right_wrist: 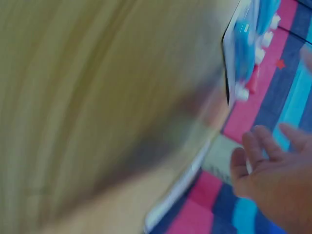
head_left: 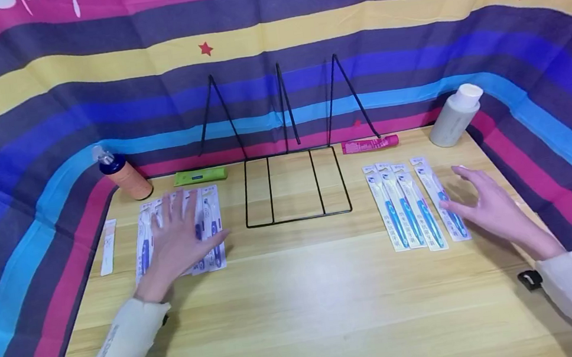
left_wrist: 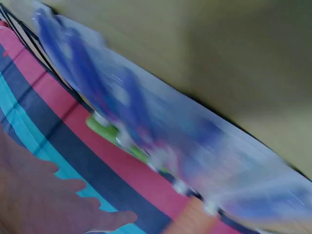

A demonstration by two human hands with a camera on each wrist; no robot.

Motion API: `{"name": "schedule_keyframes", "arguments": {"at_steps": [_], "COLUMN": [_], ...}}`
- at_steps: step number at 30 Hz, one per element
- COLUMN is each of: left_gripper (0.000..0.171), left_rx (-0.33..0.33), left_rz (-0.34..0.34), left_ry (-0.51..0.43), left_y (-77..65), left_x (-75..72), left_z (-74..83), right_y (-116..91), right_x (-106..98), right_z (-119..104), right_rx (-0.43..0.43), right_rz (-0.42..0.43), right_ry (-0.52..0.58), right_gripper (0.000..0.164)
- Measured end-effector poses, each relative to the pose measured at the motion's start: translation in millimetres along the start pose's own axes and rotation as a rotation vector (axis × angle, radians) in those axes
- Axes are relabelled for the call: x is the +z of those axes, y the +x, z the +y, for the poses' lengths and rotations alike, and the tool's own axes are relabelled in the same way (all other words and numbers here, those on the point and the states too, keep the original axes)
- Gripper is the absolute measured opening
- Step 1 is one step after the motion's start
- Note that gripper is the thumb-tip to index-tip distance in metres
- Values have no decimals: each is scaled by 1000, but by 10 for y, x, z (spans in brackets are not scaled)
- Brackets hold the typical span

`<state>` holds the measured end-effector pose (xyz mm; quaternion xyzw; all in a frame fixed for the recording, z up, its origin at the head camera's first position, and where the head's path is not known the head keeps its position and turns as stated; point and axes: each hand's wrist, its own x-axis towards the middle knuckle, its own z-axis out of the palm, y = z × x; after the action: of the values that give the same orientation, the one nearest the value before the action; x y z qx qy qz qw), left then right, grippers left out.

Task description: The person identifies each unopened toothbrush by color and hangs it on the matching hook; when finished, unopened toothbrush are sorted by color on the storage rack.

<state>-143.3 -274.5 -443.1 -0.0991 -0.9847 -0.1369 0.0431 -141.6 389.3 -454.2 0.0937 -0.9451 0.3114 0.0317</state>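
My left hand (head_left: 175, 237) spreads its fingers above a row of packaged purple toothbrushes (head_left: 214, 229), hiding the middle of the row. In the left wrist view those packs (left_wrist: 131, 107) look blurred, with the splayed hand (left_wrist: 44, 195) beside them. On the right, packaged blue toothbrushes (head_left: 402, 209) lie side by side, one pack (head_left: 430, 181) set slightly apart. Close to that pack is my right hand (head_left: 488, 210), thumb and fingers apart and holding nothing. The right wrist view shows its fingers loosely bent (right_wrist: 278, 170).
A black wire rack (head_left: 299, 220) stands at the back centre. Green (head_left: 200, 176) and pink (head_left: 370, 144) tubes lie beside it. An orange bottle (head_left: 131, 182) and a grey bottle (head_left: 451, 119) stand in the back corners. A slim white packet (head_left: 108, 248) lies far left. Striped cloth (head_left: 267, 26) borders the table.
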Motion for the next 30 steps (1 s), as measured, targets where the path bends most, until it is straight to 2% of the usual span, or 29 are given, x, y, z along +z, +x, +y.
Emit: {"name": "schedule_keyframes", "arguments": {"at_steps": [3, 6, 9, 12, 18, 21, 25, 28, 30], "left_gripper": [122, 121, 121, 121, 116, 111, 106, 103, 102], "left_rx": [24, 44, 49, 51, 59, 57, 74, 91, 100], "left_rz": [-32, -63, -106, -159, -222, -230, -230, -231, -231], "left_ry": [-28, -50, -66, -69, -36, -26, -20, -22, -25], "left_y": [152, 279, 369, 418, 456, 468, 485, 489, 489], "left_x": [108, 216, 315, 377, 420, 422, 408, 398, 392], "left_z": [140, 242, 314, 362, 419, 434, 451, 463, 467], "right_y": [66, 103, 108, 101, 104, 120, 108, 67, 28], "right_x": [18, 46, 74, 84, 73, 73, 74, 85, 107], "right_z": [-21, -40, -50, -49, -58, -73, -84, -99, -156], "right_rx": [140, 239, 300, 347, 444, 457, 467, 446, 413], "right_rz": [-75, -123, -136, -146, -181, -165, -104, -34, 18], "right_ry": [104, 177, 191, 148, 115, 106, 103, 151, 226], "right_gripper": [91, 87, 83, 79, 70, 66, 65, 61, 53]}}
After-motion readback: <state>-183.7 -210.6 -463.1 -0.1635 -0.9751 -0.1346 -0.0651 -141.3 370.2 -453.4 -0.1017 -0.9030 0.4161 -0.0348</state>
